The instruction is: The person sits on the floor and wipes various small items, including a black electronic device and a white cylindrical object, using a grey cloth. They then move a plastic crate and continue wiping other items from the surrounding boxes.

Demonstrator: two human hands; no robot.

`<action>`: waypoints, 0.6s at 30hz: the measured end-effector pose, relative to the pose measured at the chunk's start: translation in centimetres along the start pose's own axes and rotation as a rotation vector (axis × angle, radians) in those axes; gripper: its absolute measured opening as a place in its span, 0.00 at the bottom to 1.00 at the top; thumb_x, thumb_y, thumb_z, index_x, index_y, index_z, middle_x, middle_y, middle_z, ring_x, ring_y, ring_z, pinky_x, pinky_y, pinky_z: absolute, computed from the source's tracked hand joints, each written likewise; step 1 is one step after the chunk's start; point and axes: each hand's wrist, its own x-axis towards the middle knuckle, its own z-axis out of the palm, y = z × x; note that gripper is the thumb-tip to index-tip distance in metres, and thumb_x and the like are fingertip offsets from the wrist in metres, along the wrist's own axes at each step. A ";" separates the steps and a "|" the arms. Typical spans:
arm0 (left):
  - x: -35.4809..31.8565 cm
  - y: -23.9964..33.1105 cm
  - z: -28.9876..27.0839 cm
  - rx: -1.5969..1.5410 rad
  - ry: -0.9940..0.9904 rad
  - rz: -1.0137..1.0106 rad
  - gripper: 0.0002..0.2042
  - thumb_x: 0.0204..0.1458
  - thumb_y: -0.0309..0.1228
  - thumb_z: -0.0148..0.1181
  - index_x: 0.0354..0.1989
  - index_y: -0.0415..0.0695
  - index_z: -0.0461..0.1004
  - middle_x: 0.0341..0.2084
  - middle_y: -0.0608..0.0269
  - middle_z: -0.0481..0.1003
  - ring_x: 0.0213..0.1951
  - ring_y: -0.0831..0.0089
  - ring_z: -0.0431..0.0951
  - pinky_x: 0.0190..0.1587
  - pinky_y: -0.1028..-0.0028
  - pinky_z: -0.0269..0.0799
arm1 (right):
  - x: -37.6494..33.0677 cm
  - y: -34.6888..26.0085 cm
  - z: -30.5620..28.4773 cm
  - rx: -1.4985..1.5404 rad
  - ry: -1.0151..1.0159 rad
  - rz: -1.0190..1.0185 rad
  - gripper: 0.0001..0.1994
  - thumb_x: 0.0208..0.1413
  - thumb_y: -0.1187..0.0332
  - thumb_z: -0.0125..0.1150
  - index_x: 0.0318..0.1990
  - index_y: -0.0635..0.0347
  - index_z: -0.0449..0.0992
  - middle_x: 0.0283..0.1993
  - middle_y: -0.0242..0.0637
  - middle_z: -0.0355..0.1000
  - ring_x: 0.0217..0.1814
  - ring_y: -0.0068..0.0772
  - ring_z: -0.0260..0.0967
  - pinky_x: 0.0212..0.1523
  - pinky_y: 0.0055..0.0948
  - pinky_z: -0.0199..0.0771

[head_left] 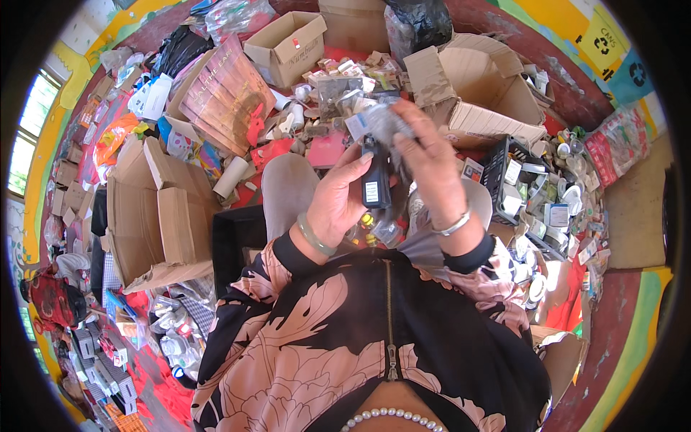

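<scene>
My left hand (337, 198) is closed round a black oblong device (375, 173) with a white label near its lower end. It is held upright above my lap, and its exact kind is not clear. Beside and above it my right hand (433, 162) grips a crumpled grey, see-through plastic wrapping (385, 124), blurred by motion. The wrapping is next to the device's top, and whether they touch I cannot tell. A small pale-blue and white label (356, 127) shows at the wrapping's left edge.
Open cardboard boxes stand at left (137, 216), back (286, 49) and right (475, 93). A black crate (498, 176) stands right of my knee amid mixed plastic pieces. Between my knees and the far boxes lies a heap of small scraps (345, 72). A black bag (421, 21) is at the back.
</scene>
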 end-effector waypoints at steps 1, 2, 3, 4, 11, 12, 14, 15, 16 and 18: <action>0.0 -0.1 -0.4 -0.006 0.022 -0.024 0.19 0.53 0.28 0.50 0.54 0.44 0.60 0.43 0.62 0.69 0.45 0.68 0.71 0.48 0.63 0.70 | -0.3 0.3 0.8 0.002 -0.041 -0.009 0.17 0.49 0.79 0.50 0.49 0.63 0.69 0.53 0.44 0.66 0.57 0.37 0.62 0.57 0.26 0.59; 0.1 -0.1 -1.0 -0.017 0.036 -0.015 0.19 0.54 0.29 0.50 0.54 0.44 0.60 0.43 0.63 0.69 0.45 0.69 0.71 0.48 0.64 0.69 | -0.6 0.6 1.5 0.003 -0.081 -0.017 0.17 0.49 0.79 0.50 0.49 0.61 0.70 0.54 0.46 0.65 0.57 0.38 0.62 0.57 0.26 0.59; 0.1 -0.1 -1.3 -0.025 0.052 -0.006 0.18 0.54 0.29 0.50 0.54 0.44 0.60 0.44 0.63 0.69 0.45 0.69 0.71 0.48 0.65 0.69 | -0.7 1.3 2.0 0.009 -0.073 -0.028 0.17 0.48 0.79 0.50 0.48 0.60 0.70 0.55 0.47 0.64 0.57 0.39 0.62 0.55 0.28 0.61; 0.0 -0.1 -1.4 -0.032 0.068 0.002 0.18 0.54 0.29 0.50 0.54 0.44 0.60 0.44 0.63 0.69 0.46 0.70 0.71 0.49 0.66 0.68 | -0.8 1.6 2.4 -0.008 -0.052 -0.013 0.17 0.48 0.79 0.51 0.48 0.60 0.70 0.54 0.46 0.65 0.56 0.39 0.63 0.54 0.28 0.62; -0.1 -0.5 -2.2 -0.078 0.015 0.106 0.18 0.54 0.30 0.49 0.54 0.43 0.60 0.45 0.62 0.69 0.48 0.69 0.70 0.51 0.68 0.65 | -0.7 1.0 2.8 -0.074 -0.015 0.049 0.13 0.46 0.78 0.56 0.42 0.62 0.75 0.42 0.40 0.68 0.43 0.36 0.68 0.43 0.25 0.68; 0.1 -0.4 -2.4 -0.071 0.020 0.133 0.18 0.54 0.31 0.49 0.54 0.42 0.60 0.46 0.61 0.68 0.49 0.68 0.69 0.52 0.67 0.65 | -0.8 0.7 2.7 -0.062 -0.054 0.043 0.13 0.45 0.79 0.57 0.41 0.62 0.75 0.41 0.40 0.67 0.42 0.35 0.68 0.43 0.25 0.68; 0.4 0.2 -2.8 -0.055 0.031 0.189 0.19 0.54 0.33 0.49 0.53 0.39 0.61 0.47 0.58 0.68 0.51 0.66 0.68 0.54 0.66 0.63 | -1.5 0.5 2.7 -0.050 -0.129 0.005 0.13 0.43 0.80 0.58 0.40 0.62 0.76 0.40 0.39 0.67 0.41 0.34 0.67 0.41 0.25 0.68; 0.5 0.5 -3.0 -0.104 0.029 0.147 0.19 0.54 0.33 0.49 0.53 0.38 0.60 0.48 0.55 0.67 0.52 0.64 0.66 0.55 0.65 0.61 | -2.0 0.6 2.8 -0.052 -0.161 -0.027 0.14 0.42 0.81 0.59 0.40 0.62 0.76 0.40 0.39 0.67 0.41 0.34 0.67 0.41 0.25 0.68; 0.5 0.9 -3.1 -0.152 0.027 0.106 0.20 0.54 0.33 0.49 0.54 0.38 0.60 0.49 0.52 0.66 0.53 0.63 0.65 0.56 0.64 0.60 | -2.5 0.5 2.9 -0.054 -0.194 -0.059 0.14 0.42 0.81 0.59 0.40 0.61 0.76 0.40 0.38 0.67 0.40 0.34 0.67 0.41 0.25 0.68; 0.4 1.4 -3.4 -0.247 0.025 0.024 0.21 0.54 0.33 0.49 0.55 0.37 0.59 0.51 0.47 0.65 0.56 0.59 0.62 0.59 0.63 0.57 | -3.6 -0.6 2.7 -0.059 -0.238 -0.042 0.17 0.38 0.83 0.59 0.40 0.61 0.76 0.39 0.39 0.67 0.41 0.38 0.67 0.42 0.27 0.67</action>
